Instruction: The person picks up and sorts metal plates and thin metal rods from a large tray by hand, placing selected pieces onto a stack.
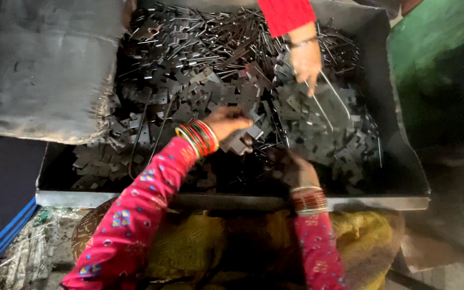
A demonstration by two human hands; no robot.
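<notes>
While the left hand (231,122) reaches into the big metal tray (232,201), its fingers are curled down around a few of the flat dark metal pieces (243,140), so it's mostly closed and gripping them right at the middle of the pile. That wrist has a stack of red, green and gold bangles (198,137) on it.

The right hand (296,167) is lower down, near the tray's front edge, in a dark and blurry patch. It's resting on or just above the pieces there, but I honestly can't tell how far open it is or whether it has hold of anything.

The stamped metal pieces (200,64) fill most of the tray, heaped deeper toward the far side.

A second person's hand (305,59), red sleeve, comes in from the top and pinches a thin bent wire (333,99) over the heap.

A grey sack (44,64) sits at the tray's left corner.
</notes>
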